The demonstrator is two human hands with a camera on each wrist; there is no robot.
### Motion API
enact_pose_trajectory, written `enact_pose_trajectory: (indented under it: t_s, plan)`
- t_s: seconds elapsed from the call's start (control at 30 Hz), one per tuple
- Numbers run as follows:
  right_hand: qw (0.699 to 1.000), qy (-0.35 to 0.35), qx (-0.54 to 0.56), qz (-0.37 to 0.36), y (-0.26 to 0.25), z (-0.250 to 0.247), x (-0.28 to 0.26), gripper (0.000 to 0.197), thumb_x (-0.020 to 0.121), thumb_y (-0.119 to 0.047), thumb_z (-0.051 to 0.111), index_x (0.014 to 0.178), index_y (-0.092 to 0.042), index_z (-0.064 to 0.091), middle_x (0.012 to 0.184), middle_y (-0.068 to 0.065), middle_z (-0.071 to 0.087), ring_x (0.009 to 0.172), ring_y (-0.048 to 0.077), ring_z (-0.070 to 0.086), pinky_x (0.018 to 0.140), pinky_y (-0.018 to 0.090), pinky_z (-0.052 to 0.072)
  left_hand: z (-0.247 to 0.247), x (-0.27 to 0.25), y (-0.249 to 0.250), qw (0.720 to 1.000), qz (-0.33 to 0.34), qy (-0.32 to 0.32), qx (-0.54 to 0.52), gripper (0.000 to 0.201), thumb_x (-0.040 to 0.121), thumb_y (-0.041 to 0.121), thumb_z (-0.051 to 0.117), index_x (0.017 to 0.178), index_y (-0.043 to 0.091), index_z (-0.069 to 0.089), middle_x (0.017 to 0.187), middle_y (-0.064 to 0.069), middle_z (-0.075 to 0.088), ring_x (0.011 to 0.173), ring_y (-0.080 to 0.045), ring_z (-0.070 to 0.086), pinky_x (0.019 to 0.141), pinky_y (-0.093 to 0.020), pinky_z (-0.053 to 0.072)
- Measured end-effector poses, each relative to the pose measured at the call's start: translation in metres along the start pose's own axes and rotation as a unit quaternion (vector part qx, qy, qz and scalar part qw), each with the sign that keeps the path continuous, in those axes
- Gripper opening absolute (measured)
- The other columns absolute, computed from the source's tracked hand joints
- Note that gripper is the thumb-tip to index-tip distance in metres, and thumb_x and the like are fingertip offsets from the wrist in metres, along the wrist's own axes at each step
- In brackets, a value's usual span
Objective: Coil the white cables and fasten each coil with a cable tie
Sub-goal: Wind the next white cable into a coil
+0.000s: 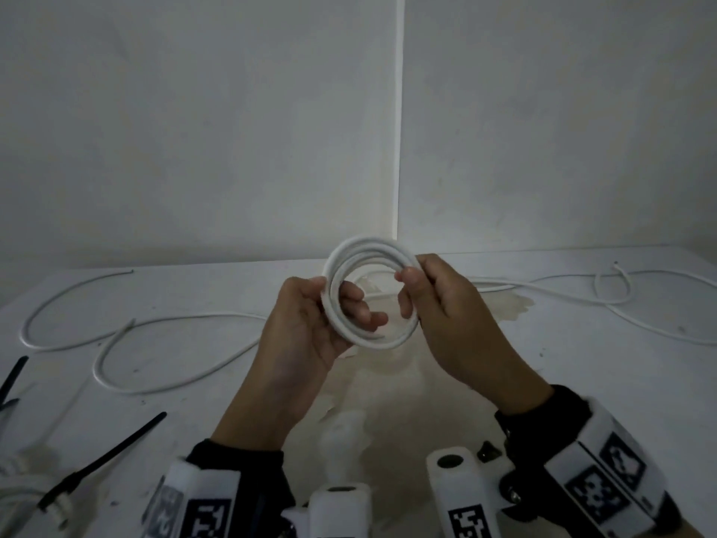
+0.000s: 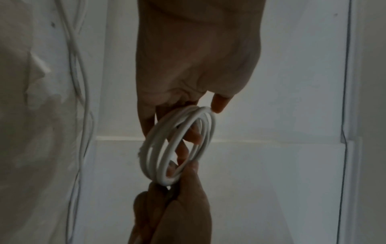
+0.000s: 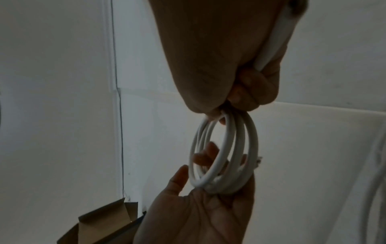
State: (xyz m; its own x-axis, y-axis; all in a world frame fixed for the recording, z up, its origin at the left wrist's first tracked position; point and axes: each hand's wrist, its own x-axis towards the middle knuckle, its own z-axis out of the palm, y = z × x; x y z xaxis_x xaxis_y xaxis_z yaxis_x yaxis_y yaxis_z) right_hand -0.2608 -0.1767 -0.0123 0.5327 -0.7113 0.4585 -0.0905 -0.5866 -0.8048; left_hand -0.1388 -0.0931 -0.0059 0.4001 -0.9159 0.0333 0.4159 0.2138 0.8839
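The white table (image 1: 582,382) carries 2 loose white cables (image 1: 116,332), 1 on each side, and black cable ties (image 1: 104,456) at the near left. Above its middle, the left hand (image 1: 306,328) and right hand (image 1: 446,320) grip a white coil (image 1: 364,246), fingers curled round opposite sides.

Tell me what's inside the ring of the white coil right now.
Fingers of the left hand pass through the white coil, and the right hand pinches its far side. No cable tie is around it. The turns under each grip are covered.
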Motion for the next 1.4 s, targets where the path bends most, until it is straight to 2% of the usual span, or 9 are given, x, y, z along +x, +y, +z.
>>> enact_pose_trajectory:
  t_s: [0.3, 0.43, 0.63, 0.87, 1.03, 1.13, 1.2, 1.3, 1.4]
  plan:
    - [0.998, -0.067, -0.005, -0.012, -0.005, -0.004, -0.001, 0.024, 0.097, -0.024, 0.040, 0.083, -0.011, 0.055, 0.060, -0.007, 0.051, 0.049, 0.002, 0.044, 0.052, 0.010, 0.035, 0.009, -0.002, -0.002, 0.998, -0.041, 0.018, -0.037, 0.052, 0.089, 0.049, 0.037, 0.048, 0.017, 0.039, 0.035, 0.007, 0.022, 0.026, -0.004, 0.019, 0.036, -0.018, 0.033]
    - [0.997, -0.076, 0.030, -0.009, -0.005, 0.000, -0.002, 0.029, 0.097, -0.025, 0.039, 0.086, -0.006, 0.058, 0.058, -0.007, 0.052, 0.045, 0.002, 0.043, 0.049, 0.010, 0.033, 0.008, -0.002, -0.002, 0.998, -0.032, 0.051, -0.036, 0.051, 0.091, 0.047, 0.037, 0.050, 0.017, 0.034, 0.034, 0.007, 0.018, 0.025, -0.004, 0.016, 0.032, -0.017, 0.027]
    - [0.996, 0.032, -0.019, -0.076, 0.001, -0.017, 0.006, 0.027, 0.095, -0.025, 0.042, 0.072, -0.033, 0.053, 0.066, -0.007, 0.058, 0.062, 0.009, 0.053, 0.059, 0.011, 0.038, 0.016, -0.008, -0.002, 0.998, -0.056, 0.015, -0.031, 0.042, 0.074, 0.048, 0.047, 0.045, 0.018, 0.037, 0.034, 0.009, 0.019, 0.025, -0.004, 0.016, 0.032, -0.015, 0.025]
    - [0.990, 0.110, -0.054, -0.062, 0.008, -0.036, 0.011, 0.020, 0.093, -0.024, 0.046, 0.077, -0.020, 0.057, 0.053, -0.007, 0.044, 0.050, 0.010, 0.039, 0.048, 0.016, 0.029, 0.030, -0.015, -0.011, 0.996, -0.073, -0.023, 0.046, 0.042, 0.074, 0.050, 0.045, 0.051, 0.016, 0.038, 0.037, 0.008, 0.022, 0.028, -0.004, 0.019, 0.035, -0.018, 0.030]
    - [0.990, 0.128, -0.049, -0.037, 0.007, -0.041, 0.012, 0.025, 0.095, -0.018, 0.046, 0.073, -0.025, 0.056, 0.054, -0.005, 0.045, 0.050, 0.007, 0.041, 0.047, 0.014, 0.031, 0.035, -0.018, -0.011, 0.995, -0.063, -0.025, 0.069, 0.040, 0.077, 0.047, 0.045, 0.053, 0.015, 0.038, 0.038, 0.008, 0.022, 0.028, -0.005, 0.019, 0.035, -0.018, 0.030]
    - [0.996, 0.076, -0.052, -0.014, 0.002, -0.034, 0.010, 0.030, 0.095, -0.017, 0.044, 0.069, -0.027, 0.055, 0.056, -0.009, 0.055, 0.057, 0.005, 0.052, 0.053, 0.011, 0.035, 0.030, -0.014, -0.006, 0.999, -0.042, 0.009, 0.013, 0.040, 0.079, 0.043, 0.047, 0.052, 0.016, 0.036, 0.037, 0.008, 0.021, 0.027, -0.004, 0.018, 0.032, -0.016, 0.026]
    - [0.999, -0.019, 0.030, -0.002, -0.007, -0.023, 0.006, 0.027, 0.096, -0.020, 0.040, 0.076, -0.015, 0.058, 0.059, -0.011, 0.061, 0.050, -0.002, 0.053, 0.052, 0.008, 0.036, 0.024, -0.010, 0.000, 0.999, -0.010, 0.040, -0.027, 0.041, 0.084, 0.041, 0.044, 0.053, 0.016, 0.034, 0.035, 0.009, 0.019, 0.026, -0.003, 0.016, 0.031, -0.016, 0.024]
    - [0.978, -0.135, 0.161, 0.015, -0.019, -0.010, -0.003, 0.030, 0.085, -0.032, 0.042, 0.092, -0.007, 0.056, 0.077, 0.010, 0.064, 0.038, -0.002, 0.047, 0.042, 0.007, 0.034, 0.017, -0.008, 0.006, 0.996, 0.038, 0.077, -0.036, 0.044, 0.093, 0.038, 0.038, 0.055, 0.016, 0.032, 0.036, 0.010, 0.019, 0.028, -0.003, 0.016, 0.031, -0.016, 0.023]
    - [0.983, -0.121, 0.137, -0.012, -0.018, -0.003, -0.005, 0.007, 0.090, -0.017, 0.050, 0.091, -0.013, 0.055, 0.067, 0.001, 0.060, 0.047, -0.003, 0.051, 0.051, 0.006, 0.038, 0.015, -0.008, 0.005, 0.996, 0.046, 0.064, -0.036, 0.046, 0.093, 0.038, 0.035, 0.053, 0.016, 0.035, 0.035, 0.008, 0.020, 0.028, -0.004, 0.017, 0.033, -0.016, 0.027]
